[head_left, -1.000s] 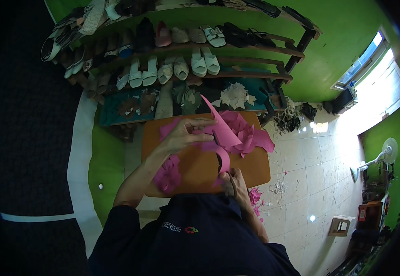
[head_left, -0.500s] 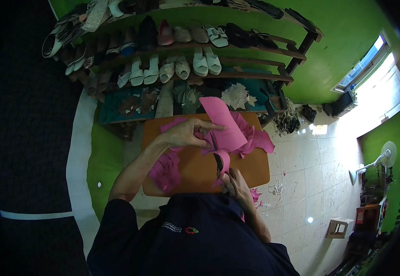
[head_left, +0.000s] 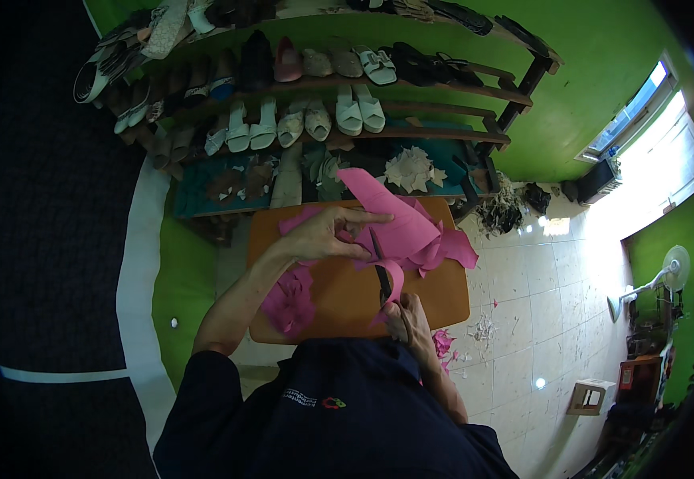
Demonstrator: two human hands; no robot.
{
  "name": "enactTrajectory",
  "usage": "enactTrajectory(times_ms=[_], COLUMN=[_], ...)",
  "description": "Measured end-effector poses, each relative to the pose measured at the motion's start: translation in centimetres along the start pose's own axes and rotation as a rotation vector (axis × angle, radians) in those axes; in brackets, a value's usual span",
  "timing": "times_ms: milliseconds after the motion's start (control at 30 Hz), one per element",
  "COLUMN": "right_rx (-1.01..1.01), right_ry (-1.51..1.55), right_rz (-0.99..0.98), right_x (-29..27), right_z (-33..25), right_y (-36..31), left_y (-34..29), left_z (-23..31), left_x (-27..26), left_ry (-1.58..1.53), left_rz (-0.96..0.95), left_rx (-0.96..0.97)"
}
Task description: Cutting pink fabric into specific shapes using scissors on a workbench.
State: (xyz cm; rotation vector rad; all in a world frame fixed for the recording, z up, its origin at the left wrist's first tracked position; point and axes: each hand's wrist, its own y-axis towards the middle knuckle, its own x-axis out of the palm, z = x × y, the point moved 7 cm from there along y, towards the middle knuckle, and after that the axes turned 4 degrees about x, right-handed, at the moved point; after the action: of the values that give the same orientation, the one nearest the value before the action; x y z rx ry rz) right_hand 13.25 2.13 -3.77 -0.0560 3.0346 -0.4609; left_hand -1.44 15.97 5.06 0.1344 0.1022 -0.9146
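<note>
My left hand (head_left: 324, 235) pinches the left edge of a pink sheet (head_left: 401, 222), fingers stretched over its top and thumb near the cut. My right hand (head_left: 407, 318) is closed around the handles of dark scissors (head_left: 384, 283), held near the table's front edge. The blades point away from me and lie at the sheet's lower left edge. A narrow pink strip (head_left: 396, 276) curls off beside the blades. More pink pieces (head_left: 452, 249) lie under and right of the sheet, and a crumpled pink pile (head_left: 288, 301) rests at the left.
The work lies over a brown table (head_left: 339, 307) with rounded corners. Beyond it stands a wooden rack (head_left: 442, 134) of sandals and shoes, with cut scraps (head_left: 413, 169) on its bottom shelf. Pink scraps (head_left: 443, 343) litter the tiled floor at right. A white fan (head_left: 672, 267) stands far right.
The pink sheet has turned and sunk flatter, its lower corner shifting right. The scissor blades look more apart, and the cut strip bows out more. Both hands stay nearly in place.
</note>
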Motion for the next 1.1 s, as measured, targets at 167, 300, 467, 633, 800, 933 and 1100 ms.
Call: enactTrajectory(times_ms=[167,300,467,633,800,933,1100], right_rx=[-0.002,-0.001,-0.058,-0.039,0.027,-0.038,-0.093], right_ry=[-0.012,-0.005,0.050,0.055,0.100,0.096,0.163], right_rz=[-0.013,0.039,0.085,0.129,0.010,-0.095,-0.074], right_x=[-0.2,-0.1,0.0,-0.3,-0.1,0.5,0.9], right_z=[0.5,-0.3,-1.3,0.0,1.1,0.4,-1.6], right_y=[0.2,-0.2,-0.7,-0.7,-0.7,-0.7,-0.4], left_y=[0.0,0.1,-0.1,0.0,-0.3,-0.6,-0.3], left_z=[0.8,1.3,0.4,2.1,1.4,0.5,1.4], left_x=[0.1,0.3,0.1,0.6,-0.1,-0.2,0.5], left_ry=[0.078,-0.026,0.096,-0.075,-0.138,-0.039,0.083], left_rz=[0.021,0.012,0.079,0.107,0.120,0.110,0.099], left_rx=[0.061,0.084,-0.007,0.082,-0.047,-0.024,0.111])
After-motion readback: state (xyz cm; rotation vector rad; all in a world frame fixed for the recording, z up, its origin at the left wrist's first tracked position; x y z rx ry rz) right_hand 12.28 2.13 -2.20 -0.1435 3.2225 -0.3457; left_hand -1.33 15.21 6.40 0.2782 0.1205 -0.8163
